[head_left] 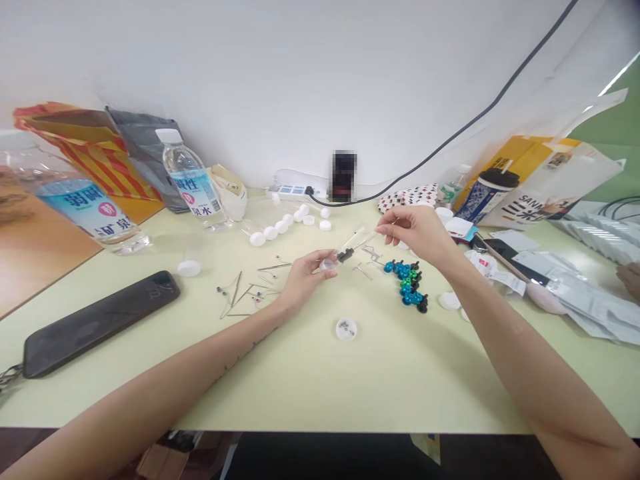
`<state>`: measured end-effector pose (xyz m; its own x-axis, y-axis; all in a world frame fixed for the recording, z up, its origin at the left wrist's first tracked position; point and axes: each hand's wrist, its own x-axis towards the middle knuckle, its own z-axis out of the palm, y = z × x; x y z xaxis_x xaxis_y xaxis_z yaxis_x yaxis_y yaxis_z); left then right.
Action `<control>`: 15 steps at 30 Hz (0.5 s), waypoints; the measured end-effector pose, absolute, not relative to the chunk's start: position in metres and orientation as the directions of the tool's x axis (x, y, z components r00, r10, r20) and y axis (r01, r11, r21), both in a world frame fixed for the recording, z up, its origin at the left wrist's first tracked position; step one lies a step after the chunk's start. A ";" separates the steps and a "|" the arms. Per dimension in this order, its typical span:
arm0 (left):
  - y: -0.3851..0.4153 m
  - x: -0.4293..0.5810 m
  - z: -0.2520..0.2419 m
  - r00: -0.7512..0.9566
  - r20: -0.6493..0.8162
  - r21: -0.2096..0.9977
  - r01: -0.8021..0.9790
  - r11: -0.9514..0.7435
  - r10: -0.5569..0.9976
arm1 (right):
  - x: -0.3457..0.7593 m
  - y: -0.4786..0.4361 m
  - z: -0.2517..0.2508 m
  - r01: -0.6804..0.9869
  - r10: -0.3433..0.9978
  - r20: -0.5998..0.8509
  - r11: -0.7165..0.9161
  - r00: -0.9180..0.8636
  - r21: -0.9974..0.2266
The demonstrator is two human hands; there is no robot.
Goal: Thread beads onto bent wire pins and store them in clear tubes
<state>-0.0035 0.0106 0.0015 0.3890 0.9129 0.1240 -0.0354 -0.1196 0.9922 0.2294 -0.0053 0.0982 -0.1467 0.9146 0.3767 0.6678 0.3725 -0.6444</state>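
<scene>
My left hand (311,275) is closed around the lower end of a clear plastic tube (357,238), which tilts up to the right. A small black part (345,255) shows at the tube. By the tube's upper end, my right hand (411,230) pinches a thin metal-looking rod (371,236); its exact shape is hard to make out. Below the hands sits a white cap (346,329) with small metal bits in it. Blue, green and black knob-like parts (407,283) lie under my right wrist. Thin metal rods (236,290) are scattered left of my left hand.
White-capped clear tubes (271,233) lie at the back. Water bottles (193,183) and a dark phone (103,323) are on the left. A power strip (295,192) stands by the wall, its black cable running right. Cup (487,193), bags and packets crowd the right.
</scene>
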 end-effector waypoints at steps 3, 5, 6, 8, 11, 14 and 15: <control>0.010 -0.003 0.000 0.422 0.085 0.996 -0.022 -0.083 0.903 | 0.229 -0.003 0.098 0.705 0.875 0.436 0.444 -0.210 -0.553; 0.010 -0.002 -0.001 0.424 0.064 0.998 -0.020 -0.061 0.904 | 0.229 -0.003 0.098 0.706 0.842 0.485 0.492 -0.237 -0.509; 0.010 -0.001 -0.001 0.425 0.057 0.998 -0.023 -0.052 0.903 | 0.229 -0.003 0.099 0.703 0.829 0.503 0.509 -0.245 -0.496; 0.010 -0.002 -0.001 0.447 0.047 0.999 -0.032 -0.036 0.893 | 0.229 -0.003 0.099 0.691 0.813 0.523 0.533 -0.256 -0.489; 0.010 -0.003 0.000 0.507 0.039 0.998 -0.062 -0.009 0.861 | 0.228 -0.002 0.098 0.653 0.814 0.514 0.547 -0.271 -0.524; 0.011 -0.004 0.000 0.548 0.033 0.994 -0.106 0.031 0.836 | 0.229 -0.002 0.098 0.605 0.835 0.467 0.539 -0.291 -0.586; 0.011 -0.005 0.000 0.559 0.028 0.992 -0.118 0.046 0.829 | 0.229 -0.002 0.099 0.593 0.845 0.446 0.529 -0.297 -0.607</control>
